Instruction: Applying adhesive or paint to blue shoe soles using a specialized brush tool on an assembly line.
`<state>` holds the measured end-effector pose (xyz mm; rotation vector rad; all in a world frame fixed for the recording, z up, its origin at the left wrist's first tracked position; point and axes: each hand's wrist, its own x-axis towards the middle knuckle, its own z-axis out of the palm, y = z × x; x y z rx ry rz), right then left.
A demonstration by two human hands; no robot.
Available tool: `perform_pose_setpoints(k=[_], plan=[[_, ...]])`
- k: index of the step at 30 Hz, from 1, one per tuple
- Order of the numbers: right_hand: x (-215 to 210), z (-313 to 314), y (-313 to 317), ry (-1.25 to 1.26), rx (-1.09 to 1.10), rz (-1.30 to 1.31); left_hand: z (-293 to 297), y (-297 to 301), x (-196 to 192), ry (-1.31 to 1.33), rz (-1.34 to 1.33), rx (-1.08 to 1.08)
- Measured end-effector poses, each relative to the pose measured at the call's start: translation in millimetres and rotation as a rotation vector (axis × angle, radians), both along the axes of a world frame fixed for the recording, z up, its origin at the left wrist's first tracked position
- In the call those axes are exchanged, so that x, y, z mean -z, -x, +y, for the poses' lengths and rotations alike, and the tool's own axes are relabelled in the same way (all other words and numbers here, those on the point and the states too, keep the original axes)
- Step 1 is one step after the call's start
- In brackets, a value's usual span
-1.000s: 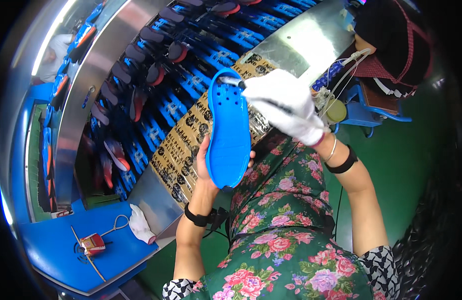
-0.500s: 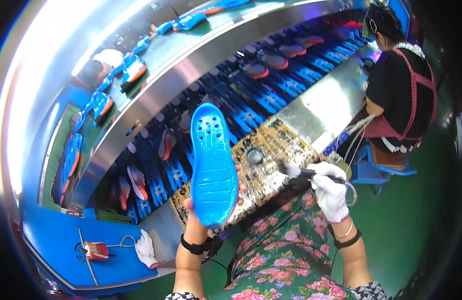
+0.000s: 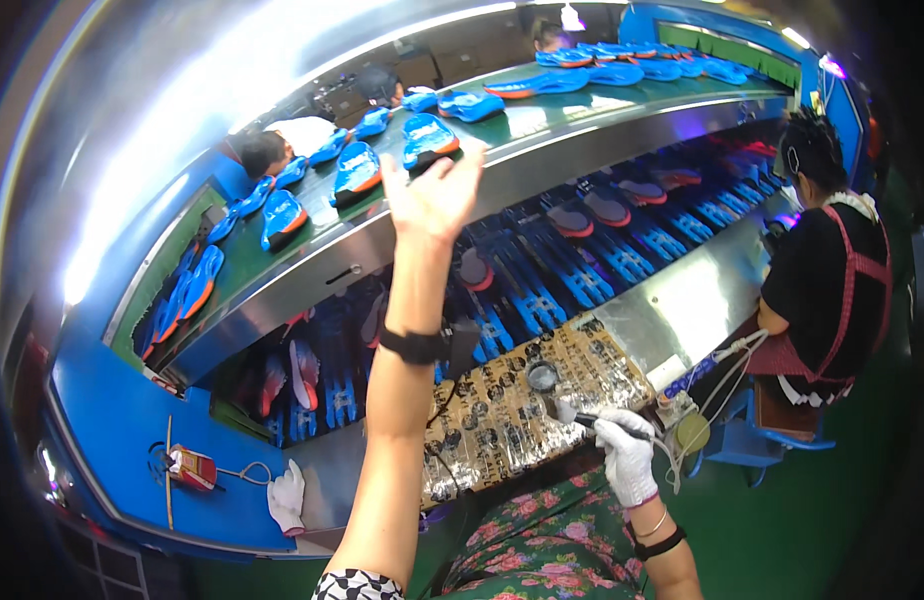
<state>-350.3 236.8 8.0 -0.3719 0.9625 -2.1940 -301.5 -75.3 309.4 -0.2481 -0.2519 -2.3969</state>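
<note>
My left hand, bare, reaches far forward over the green upper conveyor belt. Its fingers are spread apart, with nothing in them. Just beyond the fingertips lies a blue shoe sole with an orange edge; a similar blue sole is to the left of the hand. My white-gloved right hand is closed round the dark handle of a brush. The brush tip is low over a tape-covered brown board, close to a small round grey dish; whether it touches the board I cannot tell.
Below the upper belt, shoe uppers sit on a lower rack with blue slats. A person in a dark top and checked apron sits at the right. A white glove and a red box lie on the blue surface at left.
My left hand has moved up and forward to the upper belt and let go of the blue sole it held. The right hand has lowered the brush toward the board.
</note>
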Motion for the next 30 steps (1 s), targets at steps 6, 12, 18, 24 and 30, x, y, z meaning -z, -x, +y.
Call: perform_pose_setpoints(k=[6,12,18,24,30], plan=[[-0.2,-6.0,-10.5,-0.052,0.003,-0.041,68.4,-66.2,33.0,0.740,-0.171,-0.135],[2.4,-6.4,-2.8,-0.024,0.066,0.024,187.3,-140.6,28.2,1.017,-0.086,-0.534],[-12.1,-28.2,-15.8,-0.074,0.110,0.135,255.4,-169.6,5.4,1.528,0.919,-0.888],[-16.6,-30.0,-26.0,-0.085,0.190,0.303,258.9,-175.7,7.5,1.563,0.827,-0.836],[-14.0,-25.8,-18.4,-0.129,0.283,0.481,247.6,-204.4,30.1,1.732,0.382,-1.379]])
